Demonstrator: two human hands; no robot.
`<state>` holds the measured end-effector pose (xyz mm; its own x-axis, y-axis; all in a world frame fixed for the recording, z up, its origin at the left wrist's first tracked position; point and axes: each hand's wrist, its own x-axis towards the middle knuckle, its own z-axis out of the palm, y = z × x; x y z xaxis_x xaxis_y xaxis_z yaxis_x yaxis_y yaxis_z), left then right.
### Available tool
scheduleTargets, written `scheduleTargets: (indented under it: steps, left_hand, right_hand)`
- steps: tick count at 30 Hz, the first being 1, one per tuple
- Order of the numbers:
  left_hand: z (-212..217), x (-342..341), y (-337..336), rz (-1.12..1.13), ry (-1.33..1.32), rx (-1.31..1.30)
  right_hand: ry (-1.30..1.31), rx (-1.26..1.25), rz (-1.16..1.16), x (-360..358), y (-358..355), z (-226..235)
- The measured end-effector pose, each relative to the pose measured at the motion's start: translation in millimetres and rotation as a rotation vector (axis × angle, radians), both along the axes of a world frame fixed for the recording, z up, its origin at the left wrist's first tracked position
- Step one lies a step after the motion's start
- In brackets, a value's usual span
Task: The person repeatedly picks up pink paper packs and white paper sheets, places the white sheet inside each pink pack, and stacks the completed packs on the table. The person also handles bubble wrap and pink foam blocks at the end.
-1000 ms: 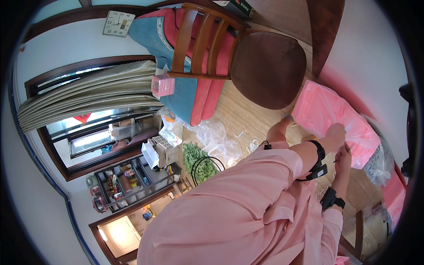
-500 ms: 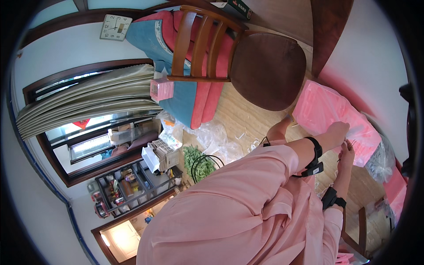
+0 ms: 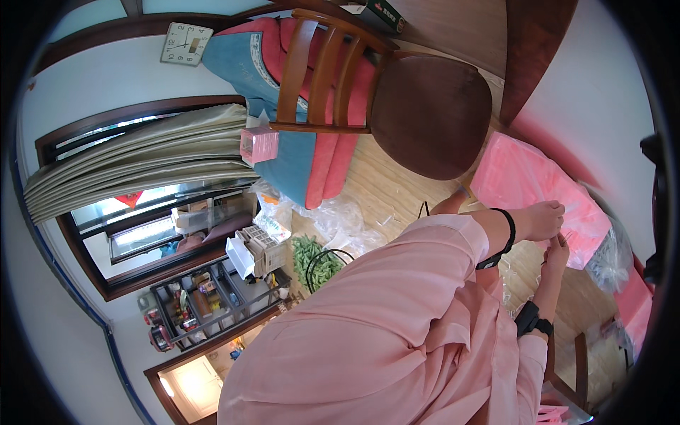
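My left hand [image 3: 544, 221] is closed, its fingers bent in front of a pink plastic-wrapped bundle [image 3: 520, 170]. What it holds, if anything, is too small to make out. Just below it, my right hand [image 3: 557, 255] is closed in a pinch, with a few thin, dark, wire-like strands [image 3: 569, 238] at the fingertips. The two hands are close together, over the near edge of the bundle. Black bands circle both forearms, below pink sleeves [image 3: 460, 244].
A wooden chair [image 3: 432, 117] with a brown seat stands beyond the bundle. Clear plastic bags [image 3: 343, 223] and green leaves [image 3: 315, 262] lie on the floor. White string-like scraps [image 3: 520, 265] are scattered near my legs. Another clear bag [image 3: 610, 248] sits beside the bundle.
My left hand has drawn back from over the pink bundle and its fingers have curled. My right hand has shifted slightly, staying pinched just below it.
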<state>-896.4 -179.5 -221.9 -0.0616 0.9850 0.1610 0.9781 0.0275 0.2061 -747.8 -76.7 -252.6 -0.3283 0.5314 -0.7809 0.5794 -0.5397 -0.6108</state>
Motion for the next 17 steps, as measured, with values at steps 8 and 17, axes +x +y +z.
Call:
scheduleTargets:
  steps: [8, 17]
  left_hand:
    - [33, 4, 12, 0.064, -0.160, -0.367]
    - [-25, 37, 37, 0.645, -0.534, -0.547]
  right_hand:
    - [0.100, -0.270, -0.073, 23, 8, -21]
    - [0.052, 0.026, 0.057, 5, 2, -14]
